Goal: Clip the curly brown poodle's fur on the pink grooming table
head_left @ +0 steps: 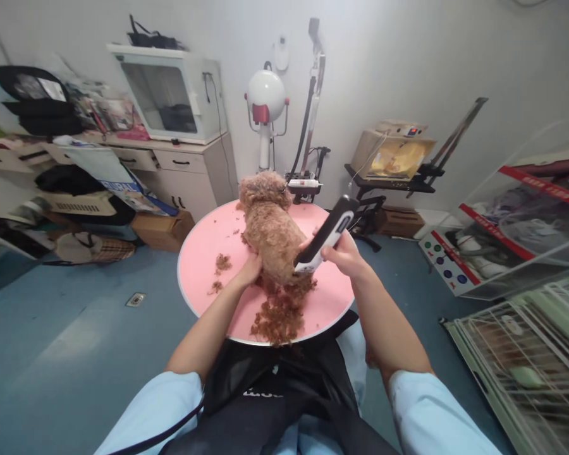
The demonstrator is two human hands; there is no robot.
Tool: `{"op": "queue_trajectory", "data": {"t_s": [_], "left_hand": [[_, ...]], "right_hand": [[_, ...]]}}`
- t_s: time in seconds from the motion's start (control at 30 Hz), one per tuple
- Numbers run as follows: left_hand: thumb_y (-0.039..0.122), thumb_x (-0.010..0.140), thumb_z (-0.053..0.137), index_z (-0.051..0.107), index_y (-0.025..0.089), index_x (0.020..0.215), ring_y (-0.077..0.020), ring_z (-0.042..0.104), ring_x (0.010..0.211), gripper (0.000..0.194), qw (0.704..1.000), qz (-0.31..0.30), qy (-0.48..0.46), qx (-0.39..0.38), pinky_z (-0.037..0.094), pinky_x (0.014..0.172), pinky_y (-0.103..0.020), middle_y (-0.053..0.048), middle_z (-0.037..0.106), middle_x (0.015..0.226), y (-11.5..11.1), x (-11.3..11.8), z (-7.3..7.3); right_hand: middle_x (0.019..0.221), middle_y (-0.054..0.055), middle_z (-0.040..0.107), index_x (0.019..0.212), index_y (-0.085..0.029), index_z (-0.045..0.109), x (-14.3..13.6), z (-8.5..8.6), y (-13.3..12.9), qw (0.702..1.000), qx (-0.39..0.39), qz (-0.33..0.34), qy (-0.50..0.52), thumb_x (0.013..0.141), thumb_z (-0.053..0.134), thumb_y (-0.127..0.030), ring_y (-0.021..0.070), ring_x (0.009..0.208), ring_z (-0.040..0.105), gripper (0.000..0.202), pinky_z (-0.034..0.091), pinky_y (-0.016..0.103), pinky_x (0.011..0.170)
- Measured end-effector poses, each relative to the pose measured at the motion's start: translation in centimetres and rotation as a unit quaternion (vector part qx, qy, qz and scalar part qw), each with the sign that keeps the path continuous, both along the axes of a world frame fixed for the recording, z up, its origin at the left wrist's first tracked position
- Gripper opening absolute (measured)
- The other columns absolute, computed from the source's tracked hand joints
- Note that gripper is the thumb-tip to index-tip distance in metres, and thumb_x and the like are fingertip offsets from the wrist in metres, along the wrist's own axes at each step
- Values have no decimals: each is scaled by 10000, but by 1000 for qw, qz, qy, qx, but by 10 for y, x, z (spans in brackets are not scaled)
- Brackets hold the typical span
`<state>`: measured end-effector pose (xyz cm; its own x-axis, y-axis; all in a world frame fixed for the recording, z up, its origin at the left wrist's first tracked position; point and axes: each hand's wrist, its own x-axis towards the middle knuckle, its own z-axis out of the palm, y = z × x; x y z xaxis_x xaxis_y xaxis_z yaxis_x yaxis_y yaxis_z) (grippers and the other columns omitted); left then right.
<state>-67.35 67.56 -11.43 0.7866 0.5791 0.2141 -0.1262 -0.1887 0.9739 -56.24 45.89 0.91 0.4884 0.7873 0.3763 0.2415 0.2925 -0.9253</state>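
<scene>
A curly brown dog (275, 237) stands on a round pink grooming table (201, 253), its back end towards me and its head at the far side. My right hand (344, 254) is closed round a black-and-white cordless hair clipper (326, 235). The clipper is tilted, its blade end against the fur at the dog's right rump. Against the dog's left side, low down, my left hand (252, 266) holds the dog; its fingertips are hidden under the fur. A pile of cut brown fur (281, 316) lies behind the dog at the table's near edge, with smaller tufts (222, 262) to the left.
Behind the table stand a white round-headed lamp-like device (265, 95) and an upright metal arm (313, 101). A glass-fronted cabinet (161, 95) sits on the left counter. To the right are a lit box (393, 155), a clear shelf unit (497, 234) and a wire cage (516, 360).
</scene>
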Motion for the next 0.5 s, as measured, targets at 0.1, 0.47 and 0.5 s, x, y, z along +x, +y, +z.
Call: {"op": "queue_trajectory", "data": {"t_s": [0.1, 0.47, 0.5], "left_hand": [[359, 853, 529, 573, 173, 673, -190, 600, 771, 262, 987, 141, -35, 67, 493, 807, -329, -20, 606, 673, -27, -34, 1], [413, 765, 663, 579, 165, 919, -179, 595, 854, 304, 998, -30, -22, -52, 453, 802, -299, -45, 651, 896, -117, -36, -20], [448, 747, 677, 576, 162, 911, -172, 596, 818, 345, 995, -40, -21, -90, 457, 779, -295, -41, 650, 871, -116, -36, -20]], "right_hand": [[925, 91, 733, 1028, -213, 545, -10, -12, -20, 995, 95, -31, -18, 677, 772, -531, 181, 658, 671, 526, 509, 266, 513], [865, 47, 746, 936, -205, 558, -2, -40, -21, 985, 126, -71, 91, 622, 812, -457, 71, 466, 506, 476, 401, 212, 426], [829, 42, 745, 910, -197, 557, -1, -43, -20, 987, 106, -75, 89, 605, 825, -411, 77, 480, 509, 458, 385, 206, 420]]}}
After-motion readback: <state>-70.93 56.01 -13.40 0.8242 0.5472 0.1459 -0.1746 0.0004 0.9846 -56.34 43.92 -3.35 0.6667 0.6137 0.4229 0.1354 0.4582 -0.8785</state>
